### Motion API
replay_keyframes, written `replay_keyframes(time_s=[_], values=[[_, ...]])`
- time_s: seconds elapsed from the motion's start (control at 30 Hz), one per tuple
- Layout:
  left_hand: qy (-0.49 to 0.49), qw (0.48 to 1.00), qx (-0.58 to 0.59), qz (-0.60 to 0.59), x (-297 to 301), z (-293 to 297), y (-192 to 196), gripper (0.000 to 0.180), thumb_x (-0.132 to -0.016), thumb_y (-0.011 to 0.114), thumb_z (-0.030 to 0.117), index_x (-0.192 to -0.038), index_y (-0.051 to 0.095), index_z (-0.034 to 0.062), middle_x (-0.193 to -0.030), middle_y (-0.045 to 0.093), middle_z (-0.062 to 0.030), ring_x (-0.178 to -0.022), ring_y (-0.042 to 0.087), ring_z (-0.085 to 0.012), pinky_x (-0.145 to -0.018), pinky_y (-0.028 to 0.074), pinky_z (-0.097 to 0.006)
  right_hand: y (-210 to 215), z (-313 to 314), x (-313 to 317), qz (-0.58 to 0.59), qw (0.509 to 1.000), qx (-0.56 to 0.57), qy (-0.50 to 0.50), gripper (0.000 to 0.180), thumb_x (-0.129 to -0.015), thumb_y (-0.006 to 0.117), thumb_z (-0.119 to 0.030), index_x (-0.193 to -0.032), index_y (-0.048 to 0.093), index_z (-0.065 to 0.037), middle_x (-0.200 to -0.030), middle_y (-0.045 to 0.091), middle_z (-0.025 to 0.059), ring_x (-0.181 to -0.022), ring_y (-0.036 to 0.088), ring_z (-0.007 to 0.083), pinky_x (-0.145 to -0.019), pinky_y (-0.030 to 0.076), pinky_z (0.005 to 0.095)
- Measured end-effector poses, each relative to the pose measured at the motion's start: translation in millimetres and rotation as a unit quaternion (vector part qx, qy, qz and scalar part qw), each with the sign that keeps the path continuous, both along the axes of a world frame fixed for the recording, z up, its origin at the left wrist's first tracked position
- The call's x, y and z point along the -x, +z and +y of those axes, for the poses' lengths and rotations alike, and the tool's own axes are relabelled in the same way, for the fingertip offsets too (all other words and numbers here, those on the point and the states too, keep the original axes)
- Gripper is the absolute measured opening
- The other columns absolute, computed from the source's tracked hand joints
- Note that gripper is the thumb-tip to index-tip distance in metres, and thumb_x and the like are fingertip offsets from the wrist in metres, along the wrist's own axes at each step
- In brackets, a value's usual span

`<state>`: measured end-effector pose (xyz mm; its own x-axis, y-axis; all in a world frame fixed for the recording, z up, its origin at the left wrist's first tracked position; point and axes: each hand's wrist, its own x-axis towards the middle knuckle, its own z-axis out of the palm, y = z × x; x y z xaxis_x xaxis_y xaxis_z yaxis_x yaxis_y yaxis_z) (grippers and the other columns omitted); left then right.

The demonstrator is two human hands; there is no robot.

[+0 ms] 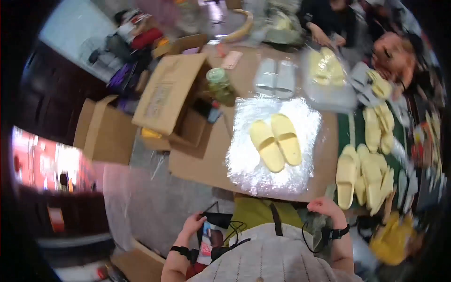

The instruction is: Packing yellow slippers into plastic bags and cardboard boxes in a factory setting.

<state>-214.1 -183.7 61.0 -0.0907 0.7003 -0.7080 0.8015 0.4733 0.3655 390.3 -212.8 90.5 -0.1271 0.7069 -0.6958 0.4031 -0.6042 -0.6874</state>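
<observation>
A pair of yellow slippers [276,143] lies side by side on a stack of shiny clear plastic bags [300,123], on the cardboard-topped table [199,164] in front of me. My left hand [192,223] is low at the left, off the table, with its fingers closed beside a black pouch [218,219]; whether it grips anything is hidden. At the table's near edge, my right hand [325,207] has curled fingers, and what they may hold cannot be made out. Neither hand touches the slippers on the bags.
More yellow slippers [346,176] crowd the right side. Beyond the bags lie a grey pair [275,79] and a bagged yellow pair [326,68]. An opened carton [164,94] and a green jar [220,84] stand at the left. Co-workers' hands [321,35] are at the far side.
</observation>
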Motion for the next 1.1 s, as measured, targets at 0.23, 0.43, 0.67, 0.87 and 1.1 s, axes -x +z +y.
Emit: replay_keyframes(time_s=[0.23,0.43,0.67,0.87,1.1], values=[[-0.273,0.952,0.135,0.006,113,108,-97,0.055,-0.086,0.066,0.05,-0.126,0.062,0.0122,-0.109,0.07,-0.018,-0.103,0.066,-0.0346,-0.089,0.051,-0.043,-87,-113,78,0.029,0.964,0.259,-0.046,0.034,-0.085,0.068,-0.042,-0.087,0.075,-0.009,-0.082,0.073,0.0047,-0.078,0.069,0.0195,-0.074,0.054,0.0347],[-0.341,0.911,0.203,0.11,130,157,-100,0.048,-0.088,0.063,0.043,-0.123,0.063,0.0102,-0.114,0.068,-0.0157,-0.107,0.063,-0.0362,-0.091,0.051,-0.043,-256,-164,235,-0.18,0.946,0.254,0.092,0.052,-0.084,0.062,-0.05,-0.116,0.07,-0.011,-0.124,0.065,0.0146,-0.114,0.062,0.032,-0.093,0.052,0.0406],[-0.577,0.723,0.368,0.094,78,170,-185,0.048,-0.092,0.059,0.041,-0.127,0.058,0.0086,-0.122,0.065,-0.0164,-0.109,0.062,-0.0338,-0.093,0.048,-0.044,-402,-207,373,-0.198,0.952,0.222,0.074,0.063,-0.09,0.055,-0.051,-0.133,0.055,-0.005,-0.137,0.055,0.0168,-0.125,0.052,0.0372,-0.099,0.045,0.0533],[-0.467,0.848,0.251,-0.022,149,118,-235,0.052,-0.093,0.059,0.043,-0.133,0.055,0.0109,-0.129,0.06,-0.0165,-0.117,0.058,-0.0309,-0.097,0.046,-0.044,-414,-211,347,-0.142,0.941,0.301,0.06,0.065,-0.089,0.06,-0.05,-0.138,0.051,-0.008,-0.135,0.056,0.0168,-0.123,0.054,0.035,-0.099,0.045,0.0487],[-0.346,0.851,0.388,0.068,111,87,-248,0.054,-0.094,0.061,0.042,-0.137,0.052,0.0098,-0.132,0.059,-0.0123,-0.118,0.057,-0.0258,-0.098,0.046,-0.04,-406,-151,279,-0.151,0.937,0.302,0.092,0.063,-0.089,0.06,-0.049,-0.137,0.052,-0.008,-0.131,0.057,0.0168,-0.12,0.055,0.0347,-0.098,0.045,0.0474]])
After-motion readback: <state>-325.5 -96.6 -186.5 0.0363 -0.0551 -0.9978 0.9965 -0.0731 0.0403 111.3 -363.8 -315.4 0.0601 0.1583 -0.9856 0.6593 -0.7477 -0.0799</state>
